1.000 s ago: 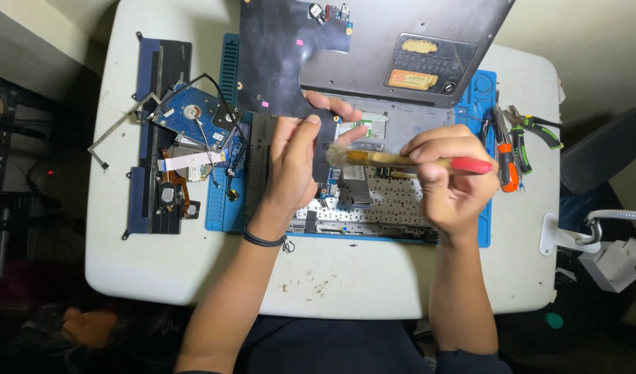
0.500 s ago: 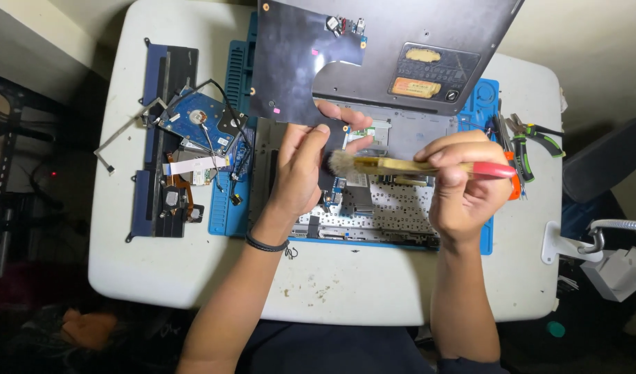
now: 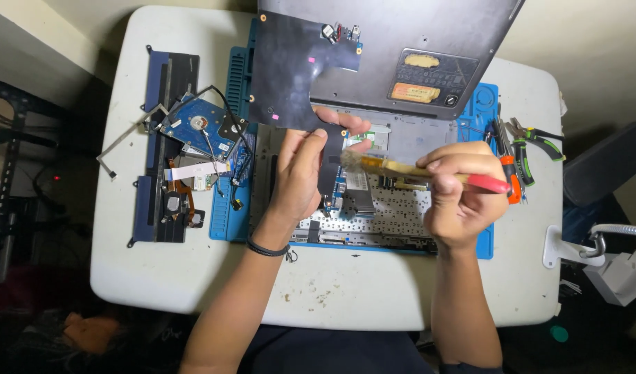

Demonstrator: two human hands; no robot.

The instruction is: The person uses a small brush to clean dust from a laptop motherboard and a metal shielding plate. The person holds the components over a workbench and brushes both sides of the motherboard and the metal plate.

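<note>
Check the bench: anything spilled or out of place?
Small brownish crumbs lie scattered on the white table near its front edge, below the blue work mat. Nothing else stands out.

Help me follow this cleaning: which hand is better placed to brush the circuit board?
Right. The right hand grips the brush, bristles at the circuit board; the left hand holds that board.

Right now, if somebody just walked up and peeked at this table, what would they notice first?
Probably the two hands in the middle: the right hand holds a paintbrush with a red handle, and the left hand grips a dark circuit board over an opened laptop on a blue mat. To the left lies a blue hard drive among loose parts.
</note>
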